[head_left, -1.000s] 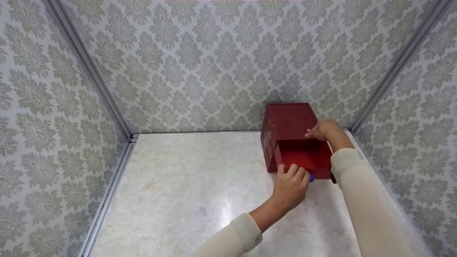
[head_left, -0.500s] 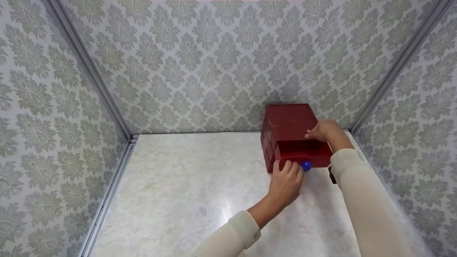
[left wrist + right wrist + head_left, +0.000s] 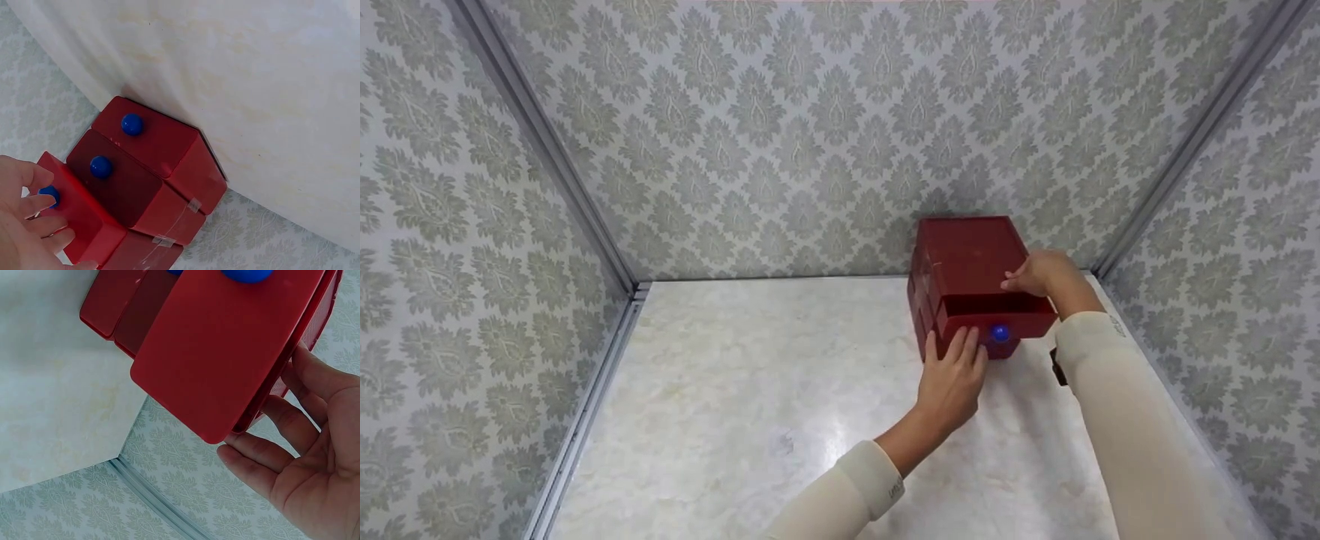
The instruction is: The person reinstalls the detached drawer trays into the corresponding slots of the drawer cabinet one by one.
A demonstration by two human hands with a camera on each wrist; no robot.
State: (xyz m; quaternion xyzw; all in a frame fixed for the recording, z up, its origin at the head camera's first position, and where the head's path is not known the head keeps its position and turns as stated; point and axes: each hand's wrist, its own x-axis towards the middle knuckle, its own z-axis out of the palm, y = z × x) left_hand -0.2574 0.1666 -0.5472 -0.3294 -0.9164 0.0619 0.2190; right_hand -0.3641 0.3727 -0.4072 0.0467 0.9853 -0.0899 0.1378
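Note:
A dark red cabinet (image 3: 969, 251) with stacked drawers stands at the right, near the back wall. Its top drawer (image 3: 1031, 325) is pulled partway out and has a blue knob (image 3: 1000, 333). The fairly straight fingers of my left hand (image 3: 951, 390) rest on the drawer's front, left of the knob. My right hand (image 3: 1044, 274) lies at the cabinet's upper right edge, thumb on top. In the right wrist view, the lightly bent fingers (image 3: 292, 422) lie along its side. Below, in the left wrist view, are a middle drawer (image 3: 121, 188) and a bottom drawer (image 3: 157, 138), both pushed in.
The cabinet stands on a pale marbled tabletop (image 3: 750, 382). Patterned walls (image 3: 795, 135) enclose the back and both sides, with grey metal rails (image 3: 547, 142) at the corners. Clear tape (image 3: 163, 241) sticks to the cabinet's side.
The top drawer has slid inward and its front has tilted up from a drooping position. My left hand has moved with it, its fingers straightening on the front. The right hand has stayed put.

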